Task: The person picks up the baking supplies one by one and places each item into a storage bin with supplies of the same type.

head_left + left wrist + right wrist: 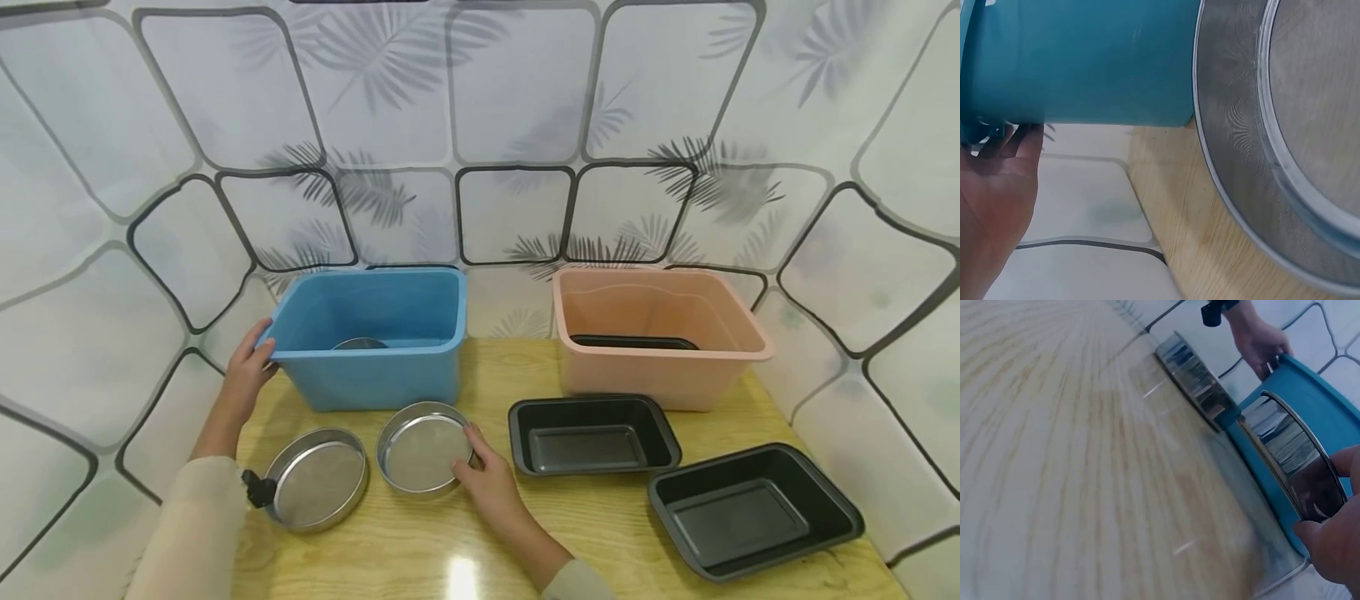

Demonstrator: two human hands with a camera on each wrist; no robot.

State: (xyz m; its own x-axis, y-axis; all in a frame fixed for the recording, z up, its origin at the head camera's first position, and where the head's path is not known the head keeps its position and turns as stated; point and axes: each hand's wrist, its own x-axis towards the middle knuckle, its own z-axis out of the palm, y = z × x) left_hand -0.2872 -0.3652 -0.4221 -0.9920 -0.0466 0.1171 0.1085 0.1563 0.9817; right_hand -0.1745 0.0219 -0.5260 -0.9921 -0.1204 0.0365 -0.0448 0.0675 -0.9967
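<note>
My left hand [246, 375] grips the rim of a blue plastic bin [367, 382] at its left front corner; in the left wrist view the fingers [1027, 145] curl under that rim. My right hand [491, 487] holds a round metal sieve [422, 454] by its right side, thumb and fingers on the wall, in front of the bin. The right wrist view shows this sieve [1294, 450] pinched at its edge. A second, similar sieve [318, 483] lies to the left, under my left forearm. Part of a round metal item [360, 343] shows inside the blue bin.
A pink bin [637, 375] stands at the back right with a dark pan [633, 342] inside. Two black loaf pans [588, 450] lie before it on the wooden table [405, 550]. Patterned cloth [517, 217] hangs behind and along both sides.
</note>
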